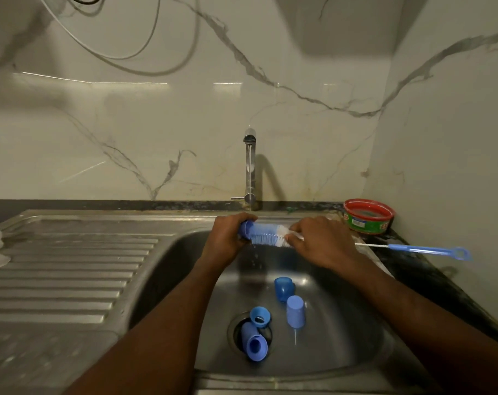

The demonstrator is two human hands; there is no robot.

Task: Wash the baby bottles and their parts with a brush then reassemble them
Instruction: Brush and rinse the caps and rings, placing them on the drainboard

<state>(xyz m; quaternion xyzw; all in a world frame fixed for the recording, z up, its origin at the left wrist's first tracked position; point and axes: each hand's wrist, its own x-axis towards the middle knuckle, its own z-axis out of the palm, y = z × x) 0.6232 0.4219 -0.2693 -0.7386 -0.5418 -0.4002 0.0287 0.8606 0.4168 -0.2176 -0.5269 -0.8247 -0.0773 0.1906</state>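
1. The left hand (227,235) is curled round the blue handle end of a bottle brush (266,233), gripping it above the far edge of the sink basin (341,352), just in front of the tap (250,169).
2. The brush lies nearly level, its long axis running left to right across the view. The blue handle end points left, and the bristled head, blue and white, points right towards the right hand (321,240).
3. The right hand closes its fingers over the white tip of the bristles; thumb and fingertips pinch that end, though exactly how they wrap it is partly hidden by the back of the hand.
4. Down in the basin lie four blue bottle parts. A darker blue cap (283,288) sits mouth up towards the middle, and a paler blue cap (295,310) stands closed end up just beside it, nearer the viewer.
5. A blue screw ring (259,317) rests at the edge of the drain (239,323), and a blue bottle piece (253,342) lies over the drain with its open mouth towards the viewer.
6. On the dark counter to the right lies a thin nipple brush (413,248), long axis left to right, white bristle wire pointing left, blue loop handle pointing right.
7. Behind it, in the corner, stands a red and green round tub (367,216).
8. The ribbed steel drainboard (71,269) stretches to the left of the basin.
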